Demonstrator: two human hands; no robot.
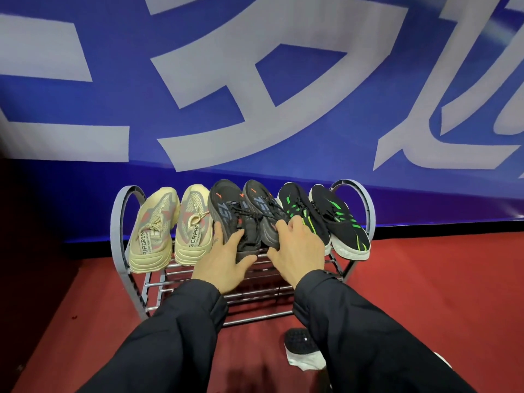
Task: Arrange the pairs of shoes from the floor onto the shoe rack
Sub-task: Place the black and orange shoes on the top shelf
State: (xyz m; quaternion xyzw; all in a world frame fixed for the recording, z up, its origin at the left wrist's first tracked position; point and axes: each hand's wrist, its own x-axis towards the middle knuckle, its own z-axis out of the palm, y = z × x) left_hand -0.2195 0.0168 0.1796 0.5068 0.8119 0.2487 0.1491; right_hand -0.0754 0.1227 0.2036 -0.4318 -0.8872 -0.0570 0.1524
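A grey metal shoe rack (117,222) stands against the wall with three pairs on its top tier. A beige pair (170,231) sits at the left, a black pair with orange marks (243,205) in the middle, and a black pair with green stripes (334,219) at the right. My left hand (224,262) grips the heel of the left black shoe. My right hand (297,248) rests over the heel of the right black shoe, fingers curled on it. Both shoes lie on the rack.
A black shoe with a white sole (303,350) is on the red floor below my right sleeve, partly hidden. The rack's lower bars (255,296) hold nothing visible. A blue banner with large pale lettering (255,95) covers the wall behind.
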